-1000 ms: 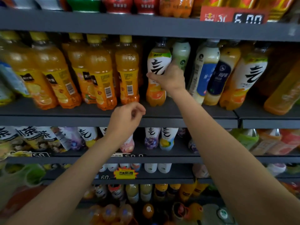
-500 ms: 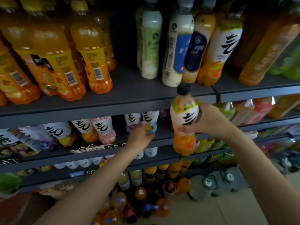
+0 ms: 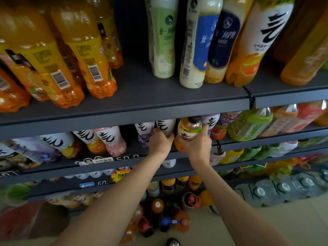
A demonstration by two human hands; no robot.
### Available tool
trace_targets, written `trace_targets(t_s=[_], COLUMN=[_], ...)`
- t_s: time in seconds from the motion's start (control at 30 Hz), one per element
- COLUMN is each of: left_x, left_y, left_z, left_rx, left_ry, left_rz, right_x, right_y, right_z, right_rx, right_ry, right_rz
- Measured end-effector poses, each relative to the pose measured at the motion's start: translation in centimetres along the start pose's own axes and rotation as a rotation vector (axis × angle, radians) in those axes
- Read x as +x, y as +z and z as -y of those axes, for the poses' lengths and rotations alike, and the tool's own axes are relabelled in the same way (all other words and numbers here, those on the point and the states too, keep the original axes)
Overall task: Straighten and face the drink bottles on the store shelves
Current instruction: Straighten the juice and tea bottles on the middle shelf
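At the centre of the frame, under the lip of the upper shelf (image 3: 124,103), the right hand (image 3: 195,146) grips an orange drink bottle (image 3: 189,129) around its white label; its long axis stands nearly upright, black cap up and close beneath the shelf edge, the label's black stroke facing the camera; the bottle sits at the front of the middle shelf (image 3: 248,144); just left of it, the left hand (image 3: 159,142) curls around a white-labelled bottle (image 3: 166,126), also upright; a purple-labelled bottle (image 3: 144,132) stands touching on that hand's left; further right a green bottle (image 3: 250,124) leans sideways; to the left of the purple bottle a dark gap opens before a pink bottle (image 3: 113,141); on the upper shelf a bare strip runs between the orange juice bottles (image 3: 88,55) at upper left and the milk-tea bottles (image 3: 195,41).
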State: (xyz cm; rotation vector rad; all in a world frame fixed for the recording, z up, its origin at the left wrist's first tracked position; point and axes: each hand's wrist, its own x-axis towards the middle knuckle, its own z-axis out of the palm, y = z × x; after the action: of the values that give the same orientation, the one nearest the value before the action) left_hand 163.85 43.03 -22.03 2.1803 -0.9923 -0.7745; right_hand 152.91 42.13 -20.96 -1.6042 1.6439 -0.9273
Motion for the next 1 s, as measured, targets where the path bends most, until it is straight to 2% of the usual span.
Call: trace_targets(t_s=[0.2, 0.5, 0.57, 0.67, 0.8, 0.9, 1.0], left_x=[1.2, 0.1, -1.1, -3.4, -5.1, -6.1, -7.1], left_y=[0.2, -0.7, -1.5, -3.6, -6.4, -7.7, -8.5], left_z=[0.6, 0.1, 0.0, -0.9, -4.3, -7.7, -11.2], left_rx=[-0.165, -0.080, 0.057, 0.205, 0.113, -0.030, -0.181], left_ry=[-0.052, -0.021, 0.059, 0.269, 0.551, 0.705, 0.785], left_rz=[0.049, 0.094, 0.188, 0.307, 0.336, 0.281, 0.179], right_x=[1.6, 1.4, 1.4, 1.5, 1.8, 1.7, 1.9], right_y=[1.2, 2.0, 1.8, 0.0, -5.0, -9.1, -13.1], right_z=[0.9, 1.2, 0.5, 0.6, 3.3, 5.8, 8.0], right_rx=[-0.079, -0.189, -0.214, -0.319, -0.269, -0.126, -0.005], right_ry=[-0.008, 0.166, 0.197, 0.203, 0.088, 0.005, -0.024], right_rz=[-0.015, 0.094, 0.168, 0.274, 0.207, 0.118, 0.007])
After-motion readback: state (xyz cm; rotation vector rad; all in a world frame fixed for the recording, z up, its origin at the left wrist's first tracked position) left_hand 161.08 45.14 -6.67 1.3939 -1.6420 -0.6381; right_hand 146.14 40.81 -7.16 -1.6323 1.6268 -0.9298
